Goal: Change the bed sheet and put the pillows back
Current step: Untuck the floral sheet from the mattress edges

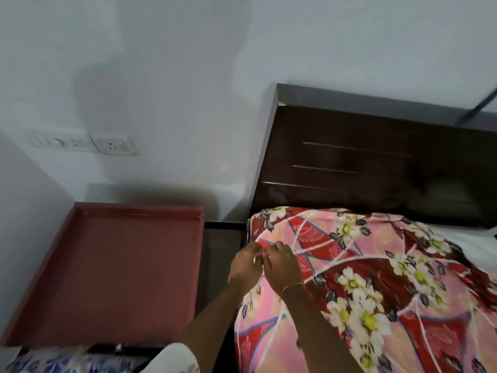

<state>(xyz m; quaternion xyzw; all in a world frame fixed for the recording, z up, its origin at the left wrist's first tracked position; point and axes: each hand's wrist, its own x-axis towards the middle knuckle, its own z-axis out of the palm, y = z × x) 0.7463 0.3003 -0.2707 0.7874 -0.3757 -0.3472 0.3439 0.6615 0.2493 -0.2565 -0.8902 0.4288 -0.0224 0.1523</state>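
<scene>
A red and pink sheet (376,278) with white flowers covers the head corner of the bed. My left hand (246,266) and my right hand (281,265) meet at the sheet's left edge near the corner. The fingers of both hands are curled and pinch a fold of the fabric between them. A thin bangle sits on my right wrist. A strip of white bedding (473,239) shows at the far right beside the sheet. No pillow is in sight.
A dark wooden headboard (363,162) stands against the pale wall. Left of the bed sits a red bedside table (107,265) with a raised rim. Blue and white fabric (67,363) lies below it. Wall switches and a socket (113,144) are at left.
</scene>
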